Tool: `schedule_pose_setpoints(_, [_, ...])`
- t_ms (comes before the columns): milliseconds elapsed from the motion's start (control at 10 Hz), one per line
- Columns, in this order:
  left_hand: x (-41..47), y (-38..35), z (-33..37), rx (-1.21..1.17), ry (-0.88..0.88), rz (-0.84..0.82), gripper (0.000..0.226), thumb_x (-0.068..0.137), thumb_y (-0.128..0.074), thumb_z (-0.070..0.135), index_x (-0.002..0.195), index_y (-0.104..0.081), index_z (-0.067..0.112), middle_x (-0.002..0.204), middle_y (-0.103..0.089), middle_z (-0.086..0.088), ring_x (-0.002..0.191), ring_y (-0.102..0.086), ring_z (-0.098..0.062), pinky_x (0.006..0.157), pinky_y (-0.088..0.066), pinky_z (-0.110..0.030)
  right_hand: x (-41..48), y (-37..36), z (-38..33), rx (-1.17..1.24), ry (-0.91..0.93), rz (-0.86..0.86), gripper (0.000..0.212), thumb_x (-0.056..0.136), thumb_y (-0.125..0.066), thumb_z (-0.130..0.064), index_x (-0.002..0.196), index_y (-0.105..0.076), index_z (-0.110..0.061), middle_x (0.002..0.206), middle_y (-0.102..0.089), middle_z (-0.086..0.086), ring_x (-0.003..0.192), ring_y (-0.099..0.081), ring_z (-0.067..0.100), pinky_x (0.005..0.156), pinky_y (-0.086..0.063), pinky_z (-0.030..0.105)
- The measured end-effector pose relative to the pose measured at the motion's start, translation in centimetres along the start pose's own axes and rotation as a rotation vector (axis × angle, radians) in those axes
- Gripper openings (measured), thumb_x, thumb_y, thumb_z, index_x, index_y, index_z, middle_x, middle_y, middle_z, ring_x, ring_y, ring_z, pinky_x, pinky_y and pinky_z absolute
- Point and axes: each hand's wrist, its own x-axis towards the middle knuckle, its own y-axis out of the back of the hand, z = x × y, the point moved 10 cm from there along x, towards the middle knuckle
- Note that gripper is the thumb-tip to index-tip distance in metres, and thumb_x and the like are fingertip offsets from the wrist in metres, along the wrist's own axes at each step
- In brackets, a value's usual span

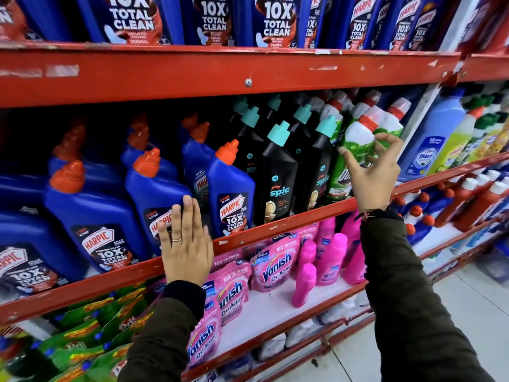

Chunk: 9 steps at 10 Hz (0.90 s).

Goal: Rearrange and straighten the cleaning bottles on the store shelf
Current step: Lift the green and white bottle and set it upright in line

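The left hand [185, 244] lay flat, fingers together, against the label of a blue Harpic bottle [154, 199] at the front edge of the middle shelf [275, 224], at about 8 o'clock in the view. Its grip was pressing, not holding anything. The right hand [371, 175], at 3 o'clock, had its grip spread, thumb and fingers curled apart just in front of the green-and-white bottle [358, 142]; whether any fingertip touched it could not be told.

The step in hand looked like squaring the front row. The next Harpic bottle [231, 194], at 1 o'clock from the left hand, leaned and stood slightly proud of its neighbours, while the black Spic bottles [278, 183] beside it looked fairly even. To do it well, the flat palm probably wanted to push low on the body, so the bottle slid back rather than tipped. The right hand would likely do best closing round the green bottle's waist below the red cap [367, 122], then turning the label forward.
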Motion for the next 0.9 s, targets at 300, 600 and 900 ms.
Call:
schedule_pose_setpoints(300, [-0.2, -0.3, -0.2, 0.011, 0.008, -0.006, 0.076, 0.105, -0.036, 0.026, 0.166, 0.003, 0.003, 0.172, 0.019, -0.01, 0.159, 0.022, -0.024, 0.129, 0.015, -0.045, 0.6, -1.5, 0.6, -0.127, -0.064, -0.051, 0.065, 0.091, -0.079, -0.048, 0.138, -0.048, -0.016, 0.138, -0.069, 0.008, 0.133, -0.066, 0.022, 0.091, -0.056, 0.042])
schedule_pose_setpoints(600, [-0.3, -0.6, -0.3, 0.037, 0.019, -0.026, 0.079, 0.107, -0.034, 0.031, 0.165, 0.011, 0.003, 0.171, 0.023, -0.01, 0.158, 0.025, -0.024, 0.129, 0.017, -0.045, -2.3, -2.8, 0.9, -0.16, 0.034, -0.131, 0.059, 0.112, -0.048, -0.022, 0.164, -0.027, -0.003, 0.174, -0.022, 0.018, 0.163, -0.026, 0.03, 0.119, -0.025, 0.003])
schedule_pose_setpoints(900, [3.1, 2.5, 1.8, -0.03, 0.051, -0.002, 0.085, 0.106, -0.038, 0.04, 0.165, 0.013, 0.006, 0.172, 0.021, -0.009, 0.159, 0.022, -0.025, 0.129, 0.014, -0.045, -8.1, -5.2, -3.9, -0.183, 0.272, -0.234, 0.064, 0.108, -0.054, -0.021, 0.164, -0.029, -0.003, 0.176, -0.016, 0.022, 0.165, -0.013, 0.042, 0.135, -0.012, 0.061])
